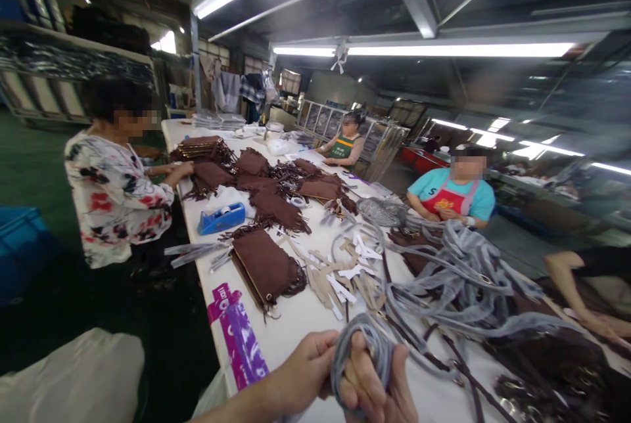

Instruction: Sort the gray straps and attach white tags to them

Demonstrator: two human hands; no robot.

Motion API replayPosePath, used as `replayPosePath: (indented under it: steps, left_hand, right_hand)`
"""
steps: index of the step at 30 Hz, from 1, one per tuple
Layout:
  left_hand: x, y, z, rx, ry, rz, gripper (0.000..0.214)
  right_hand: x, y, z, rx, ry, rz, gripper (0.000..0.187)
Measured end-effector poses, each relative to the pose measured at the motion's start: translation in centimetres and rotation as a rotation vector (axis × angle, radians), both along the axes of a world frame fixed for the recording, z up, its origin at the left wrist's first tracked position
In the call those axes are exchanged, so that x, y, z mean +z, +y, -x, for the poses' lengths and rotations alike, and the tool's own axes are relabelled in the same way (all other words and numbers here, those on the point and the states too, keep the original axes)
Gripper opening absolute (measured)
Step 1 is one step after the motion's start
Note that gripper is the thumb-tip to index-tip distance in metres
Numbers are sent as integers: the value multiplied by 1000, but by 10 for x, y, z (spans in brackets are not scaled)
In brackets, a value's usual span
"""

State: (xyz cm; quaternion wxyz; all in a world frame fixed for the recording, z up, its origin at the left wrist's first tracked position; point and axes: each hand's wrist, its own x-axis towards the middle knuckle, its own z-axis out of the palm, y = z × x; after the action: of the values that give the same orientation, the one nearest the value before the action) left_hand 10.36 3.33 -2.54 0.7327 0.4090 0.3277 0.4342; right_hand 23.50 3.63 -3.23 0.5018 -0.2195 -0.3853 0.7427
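Observation:
A strap in grey wrapping is wound into a coil (340, 360) close in front of me, above the table's near edge. My right hand (369, 387) has its fingers curled through the loops, with the thumb up on the right side. At the coil's left side, my left hand (306, 362) is closed, thumb and fingers pressed together against it; the fingertips are partly hidden. Just beyond lie loose beige and white paper strips (340, 272). A brown fringed bag (269, 265) lies flat to their left, its zip edge showing. On the right spreads a tangled heap of grey-wrapped straps (458, 272).
A blue tape dispenser (221, 218) stands near the left table edge, with purple printed tape (241, 344) nearer me. More brown bags (276, 206) are piled farther back. People work around the table (207, 275); one arm (582, 298) reaches in at right.

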Motion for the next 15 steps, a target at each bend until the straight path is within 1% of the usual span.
replayPosePath:
  steps: [2,4,7,9,12,15]
  left_hand:
    - [-5,-2,-2,24,-22,51,53]
    - [-10,-4,-3,47,-39,99,45]
    - [-17,-6,-2,59,-84,201,29]
    - [-21,-4,-1,67,-109,251,23]
    - [-27,1,-2,100,-168,301,20]
    - [-29,7,-6,117,-220,343,21]
  right_hand:
    - [-6,2,6,-31,64,3,66]
    - [-12,1,12,-48,91,15,64]
    - [-20,0,18,-71,73,51,63]
    - [-24,0,19,-78,32,43,66]
    - [-28,4,19,-72,-36,-47,71]
    - [-28,7,19,-135,-162,-157,75]
